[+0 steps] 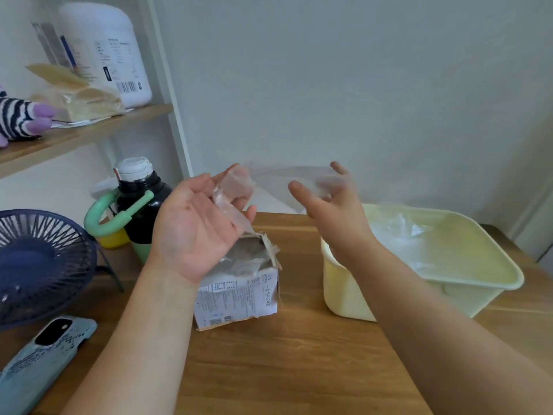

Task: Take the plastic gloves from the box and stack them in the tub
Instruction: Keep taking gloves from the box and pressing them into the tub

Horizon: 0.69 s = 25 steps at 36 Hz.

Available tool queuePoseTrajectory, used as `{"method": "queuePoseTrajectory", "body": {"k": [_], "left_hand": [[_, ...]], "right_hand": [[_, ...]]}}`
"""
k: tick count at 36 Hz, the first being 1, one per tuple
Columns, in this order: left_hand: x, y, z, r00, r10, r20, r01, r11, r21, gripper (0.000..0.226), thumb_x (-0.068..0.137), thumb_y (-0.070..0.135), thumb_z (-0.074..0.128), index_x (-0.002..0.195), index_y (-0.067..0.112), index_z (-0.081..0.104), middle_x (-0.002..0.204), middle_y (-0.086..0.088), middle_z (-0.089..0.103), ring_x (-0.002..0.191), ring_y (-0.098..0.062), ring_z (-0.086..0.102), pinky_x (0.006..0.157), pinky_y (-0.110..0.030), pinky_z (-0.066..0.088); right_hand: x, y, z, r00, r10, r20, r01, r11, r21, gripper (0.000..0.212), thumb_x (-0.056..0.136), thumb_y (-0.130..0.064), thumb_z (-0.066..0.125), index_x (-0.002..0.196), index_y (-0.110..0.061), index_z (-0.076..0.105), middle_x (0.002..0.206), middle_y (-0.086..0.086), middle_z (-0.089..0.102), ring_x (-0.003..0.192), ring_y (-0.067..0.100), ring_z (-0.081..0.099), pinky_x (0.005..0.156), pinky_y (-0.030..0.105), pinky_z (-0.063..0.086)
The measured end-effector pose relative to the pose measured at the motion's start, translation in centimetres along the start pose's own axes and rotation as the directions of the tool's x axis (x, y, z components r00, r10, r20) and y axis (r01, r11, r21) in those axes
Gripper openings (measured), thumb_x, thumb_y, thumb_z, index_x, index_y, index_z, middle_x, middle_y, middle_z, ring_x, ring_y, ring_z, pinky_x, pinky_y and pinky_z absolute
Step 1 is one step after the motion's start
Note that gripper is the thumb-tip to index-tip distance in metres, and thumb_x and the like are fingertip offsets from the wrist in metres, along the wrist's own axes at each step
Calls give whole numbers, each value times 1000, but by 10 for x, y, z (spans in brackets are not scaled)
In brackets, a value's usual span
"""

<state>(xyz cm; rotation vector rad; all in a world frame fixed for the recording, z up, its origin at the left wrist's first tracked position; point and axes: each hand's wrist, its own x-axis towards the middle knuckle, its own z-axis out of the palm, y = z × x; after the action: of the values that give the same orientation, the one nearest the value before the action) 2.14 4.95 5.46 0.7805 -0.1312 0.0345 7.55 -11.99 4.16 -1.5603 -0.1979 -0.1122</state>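
Clear plastic, thin as film: one plastic glove (236, 187) is held up at chest height between a person's two bare hands, above a wooden bench (299, 354). The left hand (197, 229) is turned palm up, its fingertips curled to pinch one end of the glove. The film stretches sideways to the right hand (332, 205), whose fingers are spread. That end is blurred, so I cannot tell whether the right hand pinches the glove or only touches it.

Directly under the left hand stands the torn cardboard box (239, 292), its top ripped open, with more crumpled film showing inside. To the right on the bench sits the pale yellow-green tub (344, 289), with a few clear gloves (401, 232) already lying in it.

The glove's long axis runs left to right, in line with the two hands. The tub lies below and to the right of it, just beyond the right forearm, so the right hand is the nearer one. The move to the tub looks like a short carry rightward and down.
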Motion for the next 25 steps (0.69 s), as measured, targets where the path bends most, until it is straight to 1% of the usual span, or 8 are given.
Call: {"method": "queuePoseTrajectory", "body": {"k": [3, 7, 12, 14, 16, 19, 22, 25], "left_hand": [[9, -4, 15, 998, -58, 35, 60, 997, -47, 24, 61, 28, 66, 82, 17, 65, 98, 1, 70, 89, -16, 68, 71, -33, 55], [18, -18, 41, 998, -22, -54, 20, 999, -36, 44, 75, 39, 53, 113, 18, 55, 107, 1, 71, 99, -17, 68, 84, -35, 52], [33, -51, 71, 978, 149, -147, -108, 960, 258, 69, 90, 40, 53, 150, 26, 24, 141, 2, 49, 128, -18, 49, 104, -38, 38], [37, -71, 76, 968, 235, -83, -152, 820, 551, 76, 89, 39, 61, 152, 32, 18, 144, 10, 40, 128, -8, 44, 101, -27, 39], [39, -90, 76, 954, 285, 94, -237, 523, 819, 71, 93, 28, 61, 150, 37, 19, 144, 16, 35, 130, 0, 38, 97, -17, 36], [49, -112, 76, 948, 15, 319, -319, 83, 944, 48, 94, 28, 58, 138, 40, 43, 136, 22, 42, 125, 5, 39, 96, -6, 29], [59, -127, 76, 916, -329, 232, -301, -176, 937, 38, 94, 39, 56, 132, 39, 53, 138, 23, 46, 126, 6, 39, 101, -9, 30], [68, -135, 84, 876, -474, 90, -236, -258, 937, 44, 94, 43, 54, 137, 39, 48, 148, 19, 40, 136, -4, 36, 106, -21, 27]], "right_hand": [[-2, -15, -21, 994, -87, -65, 91, 994, 54, 10, 88, -26, 65, 87, -16, 68, 85, -7, 66, 78, 1, 60, 72, 17, 46], [3, -28, -54, 998, 13, -64, 3, 970, 241, 18, 92, -12, 57, 74, -12, 58, 65, 1, 57, 66, 13, 55, 60, 22, 47], [11, -25, -112, 978, 202, -52, -204, 978, -39, 30, 88, -2, 54, 60, -11, 48, 40, -4, 43, 37, 12, 39, 51, 25, 46], [11, -23, -133, 967, 244, -76, -254, 948, -192, 29, 88, -1, 53, 61, -9, 47, 38, -4, 40, 32, 9, 37, 45, 19, 47], [12, -16, -151, 957, 260, -131, -290, 894, -341, 22, 87, -3, 56, 66, -7, 50, 46, 1, 41, 34, 8, 40, 46, 18, 49], [15, -7, -170, 941, 294, -169, -333, 709, -622, 16, 86, -11, 60, 97, -1, 64, 74, 13, 53, 60, 23, 57, 74, 36, 56], [13, -2, -178, 917, 343, -205, -359, 481, -800, 41, 86, -17, 64, 119, 6, 53, 94, 19, 64, 83, 34, 66, 76, 39, 53], [15, 5, -184, 918, 297, -264, -370, 398, -839, 56, 86, -12, 63, 131, 1, 32, 92, 15, 59, 77, 31, 63, 65, 37, 53]]}}
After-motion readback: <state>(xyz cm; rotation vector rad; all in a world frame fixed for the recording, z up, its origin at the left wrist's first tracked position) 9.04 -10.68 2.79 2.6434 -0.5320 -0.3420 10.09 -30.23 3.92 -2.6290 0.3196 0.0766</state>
